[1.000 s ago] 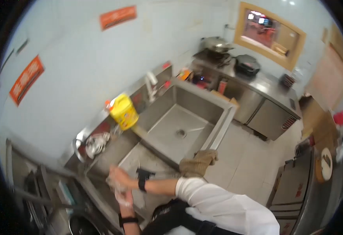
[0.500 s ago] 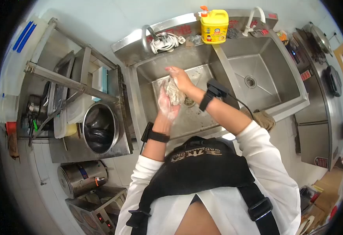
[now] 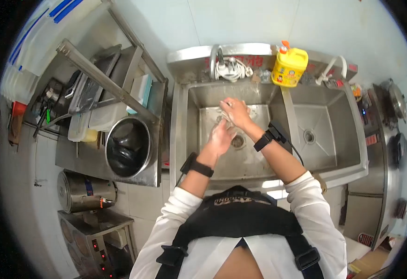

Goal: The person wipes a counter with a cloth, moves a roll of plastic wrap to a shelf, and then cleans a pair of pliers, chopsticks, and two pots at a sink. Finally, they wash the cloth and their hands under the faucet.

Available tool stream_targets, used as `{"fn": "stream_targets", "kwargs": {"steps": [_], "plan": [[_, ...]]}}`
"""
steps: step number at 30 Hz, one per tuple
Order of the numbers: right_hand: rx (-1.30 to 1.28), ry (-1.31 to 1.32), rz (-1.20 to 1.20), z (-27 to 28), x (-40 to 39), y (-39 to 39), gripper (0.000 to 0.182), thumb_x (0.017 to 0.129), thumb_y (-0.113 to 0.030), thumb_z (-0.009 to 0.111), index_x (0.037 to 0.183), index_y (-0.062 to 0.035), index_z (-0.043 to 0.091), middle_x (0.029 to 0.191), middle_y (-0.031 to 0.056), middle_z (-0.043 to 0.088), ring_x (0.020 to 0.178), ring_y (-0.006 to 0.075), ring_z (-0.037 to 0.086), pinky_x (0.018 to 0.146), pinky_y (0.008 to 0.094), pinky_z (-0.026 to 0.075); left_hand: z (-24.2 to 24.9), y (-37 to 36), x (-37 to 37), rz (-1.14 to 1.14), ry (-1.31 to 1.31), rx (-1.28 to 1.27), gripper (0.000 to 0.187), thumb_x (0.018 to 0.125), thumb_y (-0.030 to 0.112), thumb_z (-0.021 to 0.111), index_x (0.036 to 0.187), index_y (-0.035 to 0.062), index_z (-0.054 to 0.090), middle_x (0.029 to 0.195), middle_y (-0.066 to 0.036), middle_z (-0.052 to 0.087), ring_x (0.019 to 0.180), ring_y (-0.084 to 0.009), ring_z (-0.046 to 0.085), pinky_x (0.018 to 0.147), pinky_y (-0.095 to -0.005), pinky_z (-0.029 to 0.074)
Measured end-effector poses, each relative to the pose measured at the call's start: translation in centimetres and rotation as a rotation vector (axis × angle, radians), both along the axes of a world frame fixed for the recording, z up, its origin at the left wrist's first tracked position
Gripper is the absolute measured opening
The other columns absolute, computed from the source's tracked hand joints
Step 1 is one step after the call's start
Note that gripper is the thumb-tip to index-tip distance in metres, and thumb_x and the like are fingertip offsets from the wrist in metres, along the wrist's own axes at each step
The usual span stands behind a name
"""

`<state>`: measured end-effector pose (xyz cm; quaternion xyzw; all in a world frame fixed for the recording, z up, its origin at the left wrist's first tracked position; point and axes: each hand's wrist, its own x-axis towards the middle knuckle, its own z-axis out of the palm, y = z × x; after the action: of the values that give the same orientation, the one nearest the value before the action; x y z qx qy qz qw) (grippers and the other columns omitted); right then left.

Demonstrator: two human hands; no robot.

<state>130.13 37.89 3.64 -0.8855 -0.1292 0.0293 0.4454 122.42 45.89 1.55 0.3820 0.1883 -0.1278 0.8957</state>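
Observation:
Both hands are over the left sink basin [image 3: 213,169], wet with whitish suds. My left hand [image 3: 220,137] is below and to the left, its fingers pressed up against my right hand [image 3: 237,114]. Between the fingertips shows a little of a grey-beige scrubber [image 3: 220,117]; the hands hide most of it. My right hand curls over it from above. The drain [image 3: 237,141] lies just below the hands in the basin floor.
A yellow jug [image 3: 289,69] stands on the back ledge, right of a curved faucet [image 3: 213,60] and white coiled hose [image 3: 233,69]. The right basin [image 3: 315,116] adjoins. A steel bowl [image 3: 128,148] with dark contents sits on the left counter.
The camera view has shifted, so the sink appears further right and lower. My hands have closed in around the scrubber, which shows much less than before.

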Motion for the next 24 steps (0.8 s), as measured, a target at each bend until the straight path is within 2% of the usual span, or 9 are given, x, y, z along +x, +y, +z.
{"fn": "stream_targets", "kwargs": {"steps": [2,4,6,9,10,13,20,22,24], "plan": [[0.049,0.005,0.065,-2.1,4.6,-0.4,0.029,0.079,-0.029,0.052,0.092,-0.0038,0.057,0.095,0.015,0.057,0.087,0.0325,0.051,0.075,0.0392,0.038,3.6,0.5,0.3,0.058,0.009,0.159,0.048,0.089,0.037,0.038,0.128,0.0091,0.033,0.13,-0.005,0.036,0.118,-0.0225,0.033,0.1,-0.0335,0.019],[0.096,-0.004,0.105,-3.7,9.1,0.0,0.034,0.08,-0.03,0.05,0.097,-0.0015,0.056,0.097,0.0177,0.057,0.086,0.0313,0.053,0.075,0.039,0.039,6.0,1.3,1.2,-0.006,-0.077,0.516,0.05,0.088,0.041,0.039,0.132,0.0188,0.029,0.135,-0.004,0.027,0.122,-0.022,0.025,0.101,-0.0427,0.015],[0.362,-0.239,-0.032,-5.2,12.4,0.7,0.033,0.077,-0.026,0.051,0.088,0.0042,0.057,0.084,0.0236,0.058,0.082,0.0367,0.054,0.073,0.0421,0.041,4.2,2.6,3.1,-0.022,-0.053,0.377,0.048,0.087,0.04,0.041,0.131,0.0243,0.031,0.136,-0.004,0.026,0.122,-0.0213,0.027,0.101,-0.0423,0.013],[0.049,-0.266,-0.061,-6.8,16.1,2.0,0.024,0.072,-0.016,0.05,0.076,0.0059,0.059,0.079,0.0262,0.057,0.079,0.037,0.055,0.071,0.0436,0.042,1.7,3.2,5.7,0.001,0.064,0.299,0.052,0.086,0.04,0.045,0.128,0.0106,0.037,0.134,-0.004,0.031,0.123,-0.0157,0.026,0.1,-0.0309,0.019],[-0.152,-0.298,0.134,-18.3,22.7,2.8,0.026,0.075,-0.017,0.047,0.079,0.0065,0.058,0.088,0.026,0.055,0.087,0.0368,0.052,0.079,0.0421,0.04,2.1,3.2,5.9,-0.012,-0.073,0.242,0.044,0.086,0.031,0.048,0.124,0.0094,0.041,0.127,-0.003,0.04,0.115,-0.0179,0.037,0.097,-0.0349,0.026],[0.049,-0.049,0.013,-13.1,21.2,4.7,0.024,0.075,-0.015,0.047,0.079,0.0057,0.057,0.085,0.025,0.055,0.084,0.0359,0.052,0.075,0.0423,0.04,0.3,3.7,8.0,0.084,-0.202,0.322,0.033,0.089,0.02,0.044,0.116,0.0035,0.047,0.106,-0.007,0.053,0.094,-0.0168,0.052,0.081,-0.03,0.042],[0.491,0.264,-0.081,-10.9,23.4,8.9,0.017,0.074,-0.011,0.045,0.079,0.0038,0.054,0.077,0.0228,0.056,0.078,0.0338,0.055,0.067,0.0426,0.041,-0.9,3.3,13.3,-0.011,0.014,0.545,0.036,0.09,0.024,0.04,0.119,0.0027,0.044,0.113,-0.013,0.048,0.096,-0.0222,0.052,0.081,-0.0338,0.042],[0.523,0.277,-0.086,-10.5,23.5,9.0,0.017,0.074,-0.01,0.045,0.079,0.0035,0.054,0.076,0.0224,0.056,0.077,0.0335,0.055,0.065,0.0426,0.042,-3.3,4.0,14.9,-0.049,-0.049,0.667,0.035,0.089,0.028,0.044,0.117,0.0062,0.047,0.099,-0.008,0.055,0.088,-0.0193,0.054,0.078,-0.0298,0.042],[0.504,0.073,0.124,-10.4,22.3,7.6,0.023,0.078,-0.012,0.045,0.097,0.0004,0.05,0.085,0.0205,0.055,0.081,0.0312,0.056,0.067,0.0401,0.043,-2.8,3.4,15.2,0.02,-0.12,0.588,0.037,0.089,0.028,0.043,0.119,0.0069,0.044,0.105,-0.007,0.052,0.093,-0.0193,0.052,0.08,-0.031,0.041]]}}
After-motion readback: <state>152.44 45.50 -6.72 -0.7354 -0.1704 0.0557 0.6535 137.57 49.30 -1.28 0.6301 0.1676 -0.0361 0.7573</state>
